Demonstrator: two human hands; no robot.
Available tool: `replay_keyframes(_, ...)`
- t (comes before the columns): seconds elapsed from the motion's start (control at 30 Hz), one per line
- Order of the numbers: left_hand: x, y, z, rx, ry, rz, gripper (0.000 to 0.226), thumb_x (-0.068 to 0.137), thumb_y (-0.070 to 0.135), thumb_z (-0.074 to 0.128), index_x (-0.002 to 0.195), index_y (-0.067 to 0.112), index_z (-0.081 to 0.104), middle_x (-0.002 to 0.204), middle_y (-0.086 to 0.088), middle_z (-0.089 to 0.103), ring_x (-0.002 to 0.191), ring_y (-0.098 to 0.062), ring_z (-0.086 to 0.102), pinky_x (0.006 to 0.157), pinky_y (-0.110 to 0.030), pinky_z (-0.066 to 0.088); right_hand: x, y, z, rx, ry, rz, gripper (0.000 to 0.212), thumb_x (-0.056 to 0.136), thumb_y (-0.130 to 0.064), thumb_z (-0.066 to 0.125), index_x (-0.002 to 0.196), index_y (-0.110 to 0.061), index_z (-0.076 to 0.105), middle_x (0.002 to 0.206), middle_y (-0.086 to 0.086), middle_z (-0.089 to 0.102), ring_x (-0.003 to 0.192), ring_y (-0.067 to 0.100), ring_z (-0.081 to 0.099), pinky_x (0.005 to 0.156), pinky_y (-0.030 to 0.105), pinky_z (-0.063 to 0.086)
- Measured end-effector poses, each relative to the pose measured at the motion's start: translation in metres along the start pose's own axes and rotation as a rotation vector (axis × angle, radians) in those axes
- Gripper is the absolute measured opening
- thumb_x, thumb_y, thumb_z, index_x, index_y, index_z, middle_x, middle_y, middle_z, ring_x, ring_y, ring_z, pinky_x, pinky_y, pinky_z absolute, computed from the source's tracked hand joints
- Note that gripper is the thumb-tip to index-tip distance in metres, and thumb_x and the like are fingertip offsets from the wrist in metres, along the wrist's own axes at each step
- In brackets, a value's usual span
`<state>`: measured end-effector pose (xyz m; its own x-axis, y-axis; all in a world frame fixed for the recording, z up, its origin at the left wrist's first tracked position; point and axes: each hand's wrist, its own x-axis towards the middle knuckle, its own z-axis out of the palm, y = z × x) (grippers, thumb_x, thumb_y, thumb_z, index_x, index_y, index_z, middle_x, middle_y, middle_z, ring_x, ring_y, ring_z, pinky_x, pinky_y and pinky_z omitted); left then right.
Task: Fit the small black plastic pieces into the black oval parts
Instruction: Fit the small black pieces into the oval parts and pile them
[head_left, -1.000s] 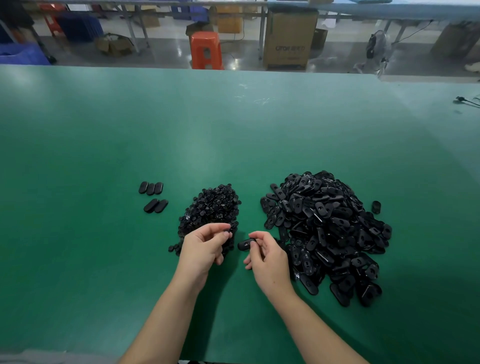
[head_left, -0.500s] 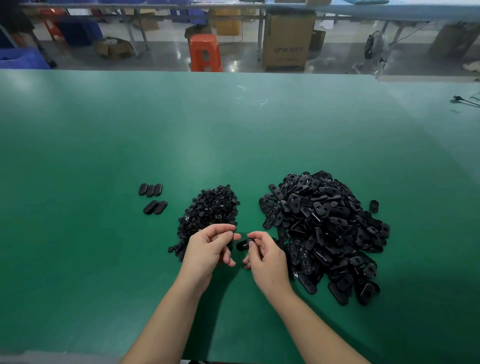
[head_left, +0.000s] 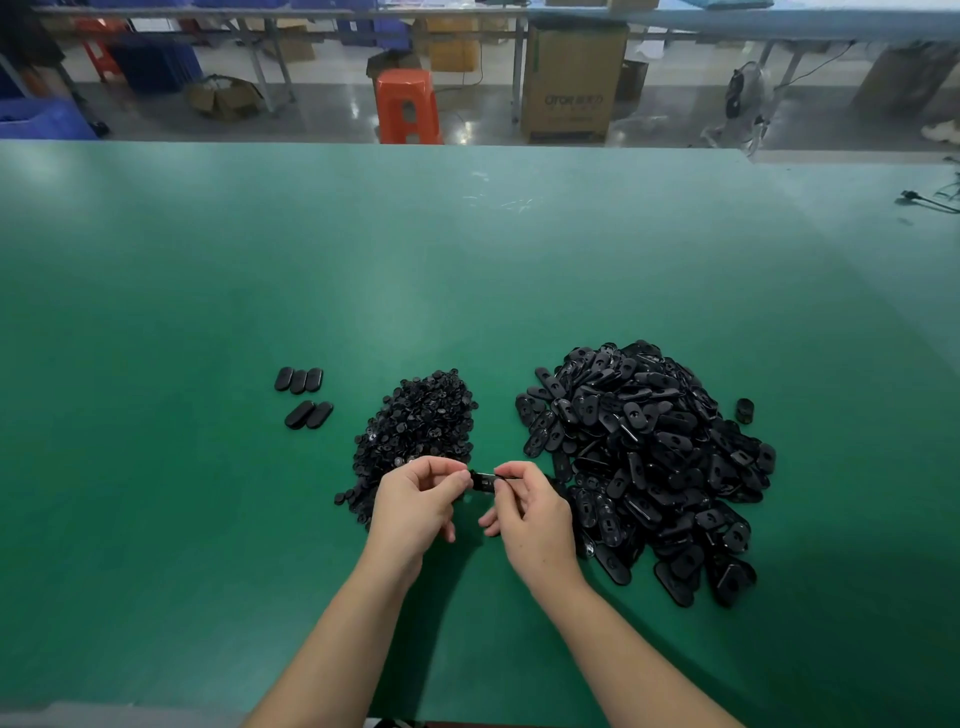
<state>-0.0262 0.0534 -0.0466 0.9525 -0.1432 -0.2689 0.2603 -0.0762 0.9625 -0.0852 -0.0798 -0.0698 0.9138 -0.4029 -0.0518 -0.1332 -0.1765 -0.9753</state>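
One black oval part (head_left: 483, 481) is held between my two hands just above the green table (head_left: 467, 270). My right hand (head_left: 530, 512) pinches its right end. My left hand (head_left: 415, 501) has its fingertips at the part's left end; whether a small piece is between them is hidden. Behind my left hand lies a heap of small black plastic pieces (head_left: 415, 426). A larger heap of black oval parts (head_left: 649, 457) spreads to the right of my right hand.
Several black oval parts (head_left: 304, 397) lie in two short rows to the left of the small-piece heap. A single oval part (head_left: 744, 410) sits apart at the right of the big heap. A cable (head_left: 930, 200) lies at the table's far right edge.
My left hand has moved right from the small-piece heap until its fingertips meet the oval part held by my right hand. The heaps have not shifted.
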Motion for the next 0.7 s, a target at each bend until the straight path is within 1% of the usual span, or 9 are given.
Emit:
replay_keyframes(0.07, 0.000, -0.002, 0.002, -0.006, -0.010, -0.018, 0.003, 0.091, 0.004, 0.073, 0.089, 0.006, 0.074, 0.083, -0.018, 0.074, 0.040, -0.013, 0.042, 0.040, -0.027, 0.040, 0.000, 0.000, -0.001, -0.012, 0.001, -0.005, 0.018, 0.103, -0.010, 0.054, 0.099, -0.028, 0.059, 0.077, -0.006, 0.074, 0.059, 0.012, 0.071, 0.058, 0.020, 0.055)
replay_keyframes(0.13, 0.000, -0.005, 0.004, -0.035, -0.007, -0.045, 0.003, 0.091, 0.002, 0.072, 0.090, 0.004, 0.074, 0.081, -0.020, 0.072, 0.040, -0.012, 0.041, 0.038, -0.025, 0.040, 0.001, 0.001, -0.001, -0.024, 0.001, -0.005, 0.020, 0.103, -0.012, 0.052, 0.100, -0.031, 0.059, 0.075, -0.003, 0.074, 0.058, 0.012, 0.070, 0.059, 0.023, 0.056)
replay_keyframes(0.23, -0.001, -0.009, 0.008, -0.083, 0.005, -0.074, 0.004, 0.090, 0.001, 0.072, 0.088, 0.003, 0.074, 0.071, -0.015, 0.065, 0.039, -0.014, 0.041, 0.037, -0.025, 0.039, 0.000, 0.002, -0.002, -0.042, -0.004, -0.008, 0.021, 0.105, -0.015, 0.050, 0.101, -0.034, 0.059, 0.071, 0.000, 0.072, 0.056, 0.011, 0.068, 0.061, 0.023, 0.056)
replay_keyframes(0.4, -0.004, -0.011, 0.015, -0.118, 0.027, -0.077, 0.007, 0.088, 0.000, 0.074, 0.083, 0.004, 0.075, 0.067, -0.014, 0.065, 0.037, -0.014, 0.039, 0.036, -0.024, 0.038, 0.001, 0.002, -0.003, -0.048, 0.000, -0.016, 0.022, 0.105, -0.017, 0.050, 0.101, -0.037, 0.059, 0.070, 0.001, 0.071, 0.055, 0.010, 0.066, 0.059, 0.019, 0.053)
replay_keyframes(0.5, -0.004, -0.012, 0.018, -0.058, 0.032, -0.055, 0.008, 0.088, 0.003, 0.075, 0.082, 0.008, 0.076, 0.061, -0.012, 0.061, 0.036, -0.015, 0.039, 0.037, -0.025, 0.040, 0.001, 0.002, -0.002, -0.059, 0.005, -0.031, 0.024, 0.105, -0.018, 0.052, 0.099, -0.040, 0.059, 0.069, 0.001, 0.071, 0.055, 0.010, 0.066, 0.060, 0.020, 0.054)
replay_keyframes(0.7, -0.003, -0.010, 0.021, 0.077, 0.064, -0.027, 0.010, 0.089, 0.008, 0.076, 0.080, 0.013, 0.076, 0.059, -0.004, 0.065, 0.034, -0.016, 0.045, 0.038, -0.028, 0.044, 0.001, 0.002, -0.002, -0.067, 0.014, -0.039, 0.026, 0.105, -0.019, 0.053, 0.098, -0.043, 0.060, 0.069, 0.003, 0.070, 0.055, 0.010, 0.065, 0.062, 0.026, 0.056)
